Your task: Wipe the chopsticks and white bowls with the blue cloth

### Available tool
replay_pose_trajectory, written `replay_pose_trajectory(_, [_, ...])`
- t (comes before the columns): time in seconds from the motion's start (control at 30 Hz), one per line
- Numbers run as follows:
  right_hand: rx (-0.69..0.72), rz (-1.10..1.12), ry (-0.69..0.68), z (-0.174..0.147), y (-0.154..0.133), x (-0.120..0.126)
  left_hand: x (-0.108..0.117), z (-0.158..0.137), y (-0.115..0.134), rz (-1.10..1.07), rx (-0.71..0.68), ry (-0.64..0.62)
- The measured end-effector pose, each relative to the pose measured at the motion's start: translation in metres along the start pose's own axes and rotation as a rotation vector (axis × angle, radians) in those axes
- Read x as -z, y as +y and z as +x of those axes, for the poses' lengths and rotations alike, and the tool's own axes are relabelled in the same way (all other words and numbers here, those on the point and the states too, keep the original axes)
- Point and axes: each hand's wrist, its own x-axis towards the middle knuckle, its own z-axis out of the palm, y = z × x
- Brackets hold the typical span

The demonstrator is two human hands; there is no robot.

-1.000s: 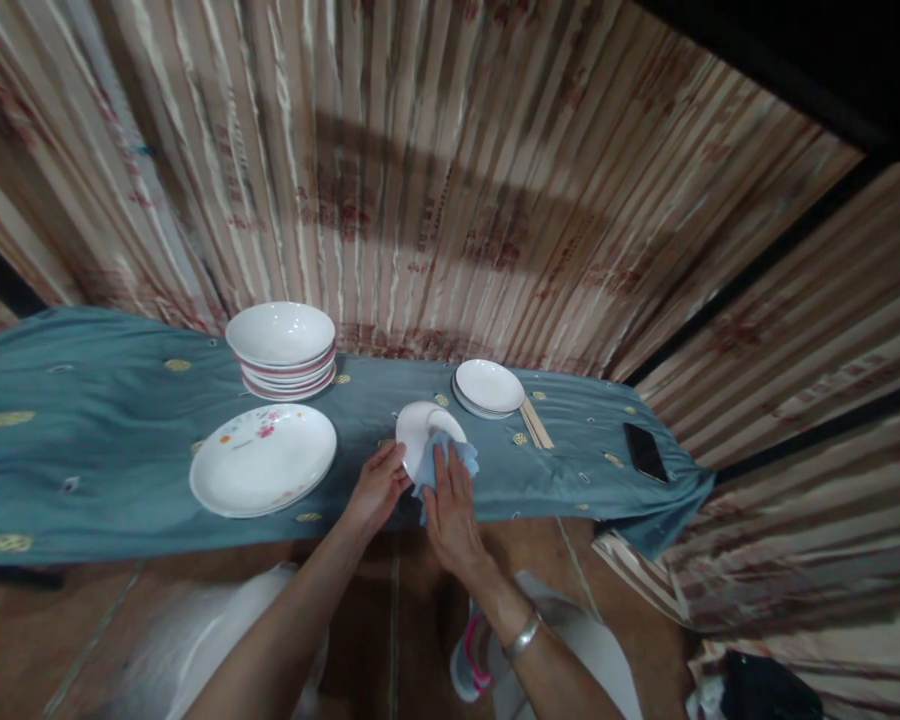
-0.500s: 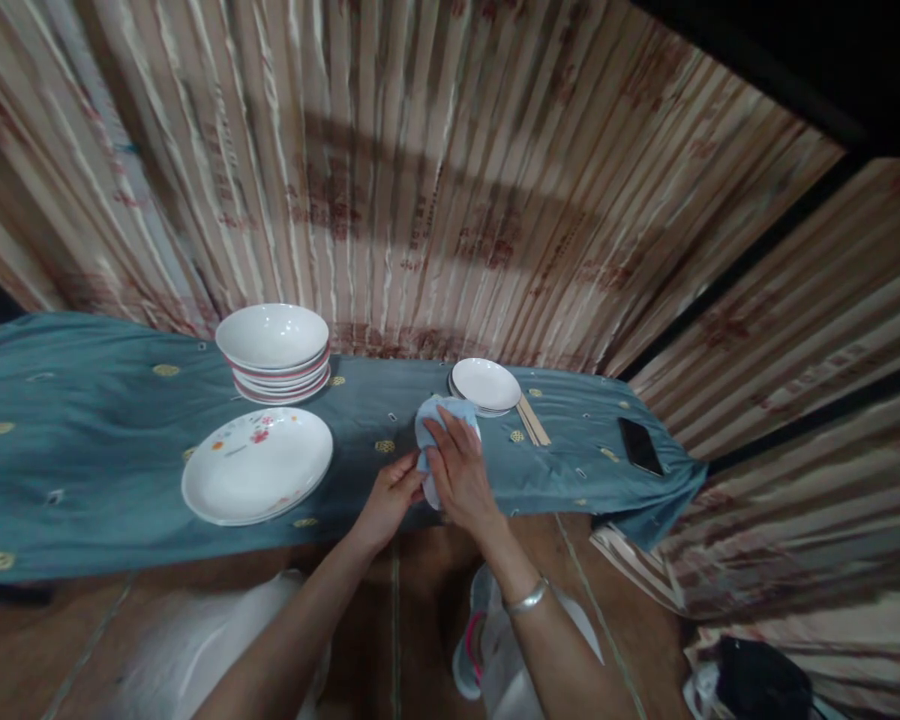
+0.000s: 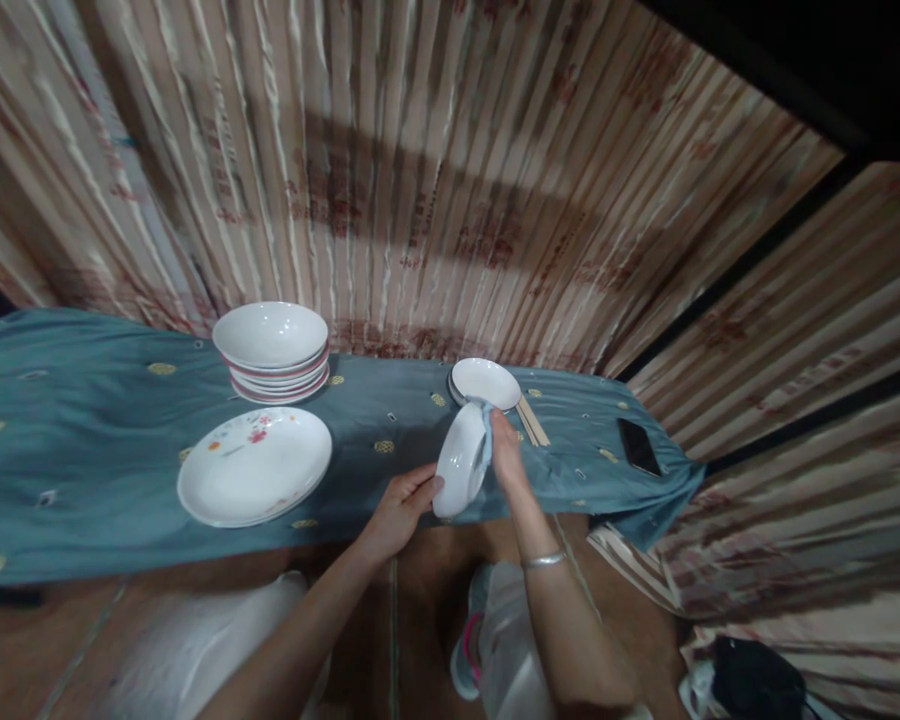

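Observation:
A small white plate [image 3: 459, 462] is held tilted up on edge over the front of the table. My left hand [image 3: 405, 510] grips its lower left rim, thumb on the near face. On the plate's other side, my right hand [image 3: 506, 450] is closed on a light blue cloth [image 3: 487, 435] pressed against it; most of the cloth is hidden behind the plate. Just beyond stands a short stack of small white plates [image 3: 487, 382], with several wooden chopsticks [image 3: 532, 422] lying to its right.
Left on the teal tablecloth [image 3: 375, 500] are a stack of white bowls with red rims [image 3: 270, 340] and large flower-printed oval plates [image 3: 255, 470]. A black phone [image 3: 639, 446] lies near the right end. Patterned curtain [image 3: 390, 200] hangs behind the table.
The small plate has turned so that one face shows to the left. My right hand has moved with the cloth from the plate's front to its right side.

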Motion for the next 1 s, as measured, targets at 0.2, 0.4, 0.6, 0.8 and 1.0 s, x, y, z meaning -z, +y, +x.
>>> replay_pose_trajectory(0.2, [-0.223, 0.177, 0.068, -0.003, 0.038, -0.015, 0.006, 0.003, -0.003, 0.000, -0.005, 0.087])
replay_pose_trajectory(0.4, [-0.310, 0.152, 0.090, -0.013, 0.054, -0.024, 0.013, 0.005, -0.004, -0.194, 0.002, 0.155])
replay_pose_trajectory(0.6, [-0.318, 0.179, 0.051, -0.017, 0.056, -0.024, 0.023, 0.013, 0.006, -0.403, 0.036, 0.320])
replay_pose_trajectory(0.8, [-0.312, 0.220, 0.084, -0.031, 0.057, -0.032, 0.028, 0.019, 0.014, -0.448, -0.012, 0.358])
replay_pose_trajectory(1.0, [-0.219, 0.105, 0.005, -0.056, 0.051, -0.040, 0.028, 0.022, 0.017, -0.393, -0.103, 0.370])
